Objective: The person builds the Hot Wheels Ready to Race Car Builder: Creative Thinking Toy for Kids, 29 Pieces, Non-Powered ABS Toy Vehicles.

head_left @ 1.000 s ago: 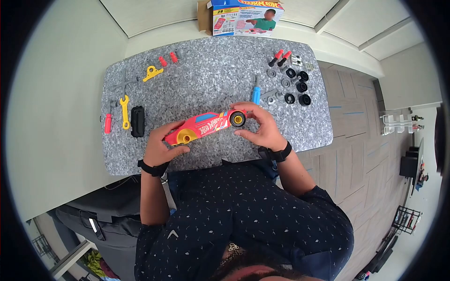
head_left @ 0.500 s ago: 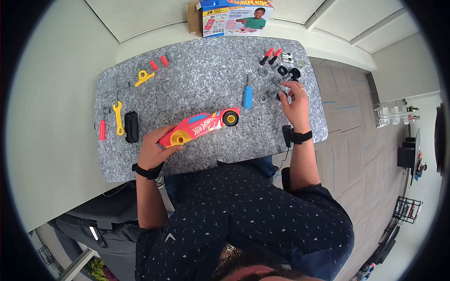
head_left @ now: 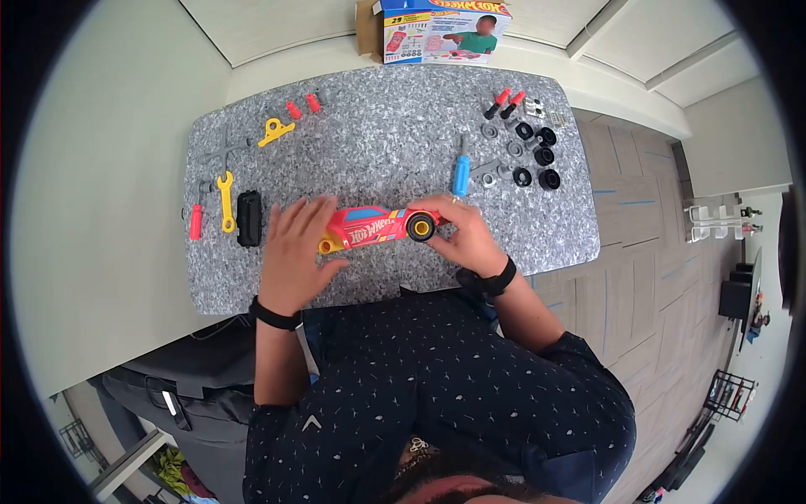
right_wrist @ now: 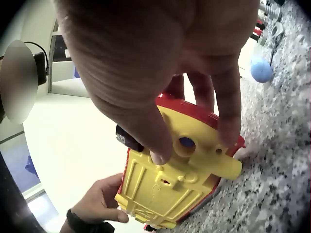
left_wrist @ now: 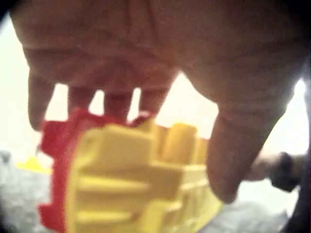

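The red toy car [head_left: 365,227] lies crosswise near the table's front edge, a black wheel [head_left: 421,226] with a yellow hub on its right end. My right hand [head_left: 467,238] grips that end; in the right wrist view its thumb presses the yellow underside [right_wrist: 155,194], with the fingers over the far side. My left hand [head_left: 294,260] is at the car's left end, fingers extended and thumb apart. In the left wrist view the yellow and red end [left_wrist: 126,179] stands between thumb and fingers; whether they touch it I cannot tell.
Right of the car lie a blue screwdriver [head_left: 461,175], grey rings and several black wheels [head_left: 544,156]. To the left are a yellow wrench [head_left: 225,202], a black part [head_left: 249,218] and a red-handled tool [head_left: 196,222]. A box [head_left: 445,34] stands behind the table.
My right hand has come back from the loose wheels to the car's right end and grips it. My left hand has loosened its grip on the left end, its fingers now extended.
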